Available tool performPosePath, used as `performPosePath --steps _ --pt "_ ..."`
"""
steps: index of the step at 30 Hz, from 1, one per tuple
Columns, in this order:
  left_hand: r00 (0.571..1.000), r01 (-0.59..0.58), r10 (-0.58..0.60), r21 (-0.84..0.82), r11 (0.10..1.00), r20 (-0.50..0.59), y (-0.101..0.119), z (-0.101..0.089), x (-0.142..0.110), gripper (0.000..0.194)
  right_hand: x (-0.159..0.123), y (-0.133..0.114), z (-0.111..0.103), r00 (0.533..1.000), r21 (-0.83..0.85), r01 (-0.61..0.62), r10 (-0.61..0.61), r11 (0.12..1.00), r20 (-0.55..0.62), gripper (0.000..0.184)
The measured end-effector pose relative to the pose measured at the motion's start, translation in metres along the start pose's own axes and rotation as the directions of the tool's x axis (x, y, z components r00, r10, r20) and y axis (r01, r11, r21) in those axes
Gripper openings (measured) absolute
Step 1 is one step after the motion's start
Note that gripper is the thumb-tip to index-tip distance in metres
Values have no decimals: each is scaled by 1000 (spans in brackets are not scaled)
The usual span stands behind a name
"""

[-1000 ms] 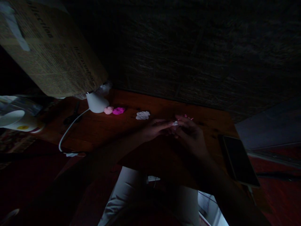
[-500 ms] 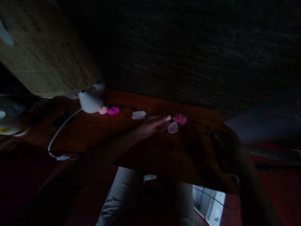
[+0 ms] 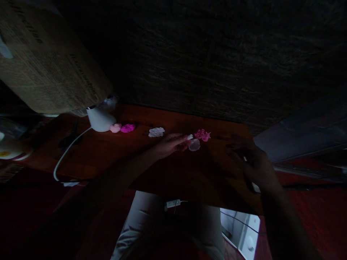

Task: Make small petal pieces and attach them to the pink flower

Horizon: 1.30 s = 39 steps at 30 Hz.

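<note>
My left hand (image 3: pixel 173 142) is closed over the table, with a small white piece (image 3: pixel 190 137) pinched between its thumb and fingertips. Right by those fingertips lies a thin, pale, roundish piece (image 3: pixel 194 145). Just beyond it is a crumbled pink clump (image 3: pixel 202 135). A flattened whitish piece with a bumpy outline (image 3: pixel 156 132) rests to the left. On the right, my right hand (image 3: pixel 253 162) is in deep shadow above the table, its fingers curled. A slim thing with a pale end (image 3: pixel 255 187) shows beneath its palm; its kind is too dark to make out.
A lamp with a white base (image 3: pixel 100 121) and a newsprint shade (image 3: pixel 59 68) stands at the left, its white cord looping forward. Beside the base sit a light pink lump (image 3: pixel 115 128) and a magenta lump (image 3: pixel 128 128). A dark wall runs behind the wooden table (image 3: pixel 173 177).
My right hand has moved left and away from me over the table, and the slim pale-ended thing has moved with it. My left hand keeps its pinch on the white piece. The view has shifted slightly.
</note>
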<state>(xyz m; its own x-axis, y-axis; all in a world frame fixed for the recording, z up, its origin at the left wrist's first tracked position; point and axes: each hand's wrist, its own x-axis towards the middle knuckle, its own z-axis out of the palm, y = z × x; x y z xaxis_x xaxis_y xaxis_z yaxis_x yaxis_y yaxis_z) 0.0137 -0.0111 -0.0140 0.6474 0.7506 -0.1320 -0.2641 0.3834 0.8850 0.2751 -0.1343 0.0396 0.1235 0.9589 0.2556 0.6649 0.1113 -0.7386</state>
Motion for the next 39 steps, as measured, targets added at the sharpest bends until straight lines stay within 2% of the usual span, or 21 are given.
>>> performPosePath --steps 2,3,6,9,13,16,18,21,23,26,28,31,35,39 --pt "1000 -6 6 32 999 22 0 0 -1 52 20 -23 22 982 269 18 -67 963 177 47" --pt "999 -12 10 47 999 31 0 0 -1 51 30 -31 34 968 353 16 -103 935 230 51" --pt "999 -14 10 84 996 42 0 -1 -1 49 49 -41 61 948 486 -41 -120 873 296 50" --pt "998 -12 5 118 993 57 -1 -2 -2 47 51 -38 75 944 549 -66 -126 833 304 39" --pt "994 -29 8 186 982 111 -2 -1 -1 49 43 -32 77 959 592 -88 -94 801 269 29" --pt "994 -52 22 293 955 105 -2 1 -2 50 42 -29 71 970 558 -94 -50 825 238 29" --pt "993 -116 116 414 903 24 -2 3 -3 44 44 -26 65 976 504 -92 -22 859 215 30" --pt "931 -245 354 574 781 -84 -3 4 -5 35 48 -19 56 987 438 -72 0 896 162 28" --pt "895 -302 441 637 710 -67 -6 3 -4 50 51 -14 53 986 424 -61 -13 904 168 26" --pt "906 -340 421 679 651 50 -13 -1 -1 86 52 -8 52 982 334 -25 -39 942 183 23" --pt "922 -348 364 695 629 132 -18 -4 3 94 52 -6 52 982 235 13 -57 972 181 22" --pt "934 -335 312 731 595 174 -25 -7 8 96 51 -7 53 980 81 73 -87 994 180 20" --pt "951 -281 279 757 590 135 -28 -5 10 88 51 -11 54 977 -87 116 -98 989 191 24" --pt "955 -255 277 777 576 109 -25 -1 7 86 51 -13 58 964 -167 194 -156 967 216 27"
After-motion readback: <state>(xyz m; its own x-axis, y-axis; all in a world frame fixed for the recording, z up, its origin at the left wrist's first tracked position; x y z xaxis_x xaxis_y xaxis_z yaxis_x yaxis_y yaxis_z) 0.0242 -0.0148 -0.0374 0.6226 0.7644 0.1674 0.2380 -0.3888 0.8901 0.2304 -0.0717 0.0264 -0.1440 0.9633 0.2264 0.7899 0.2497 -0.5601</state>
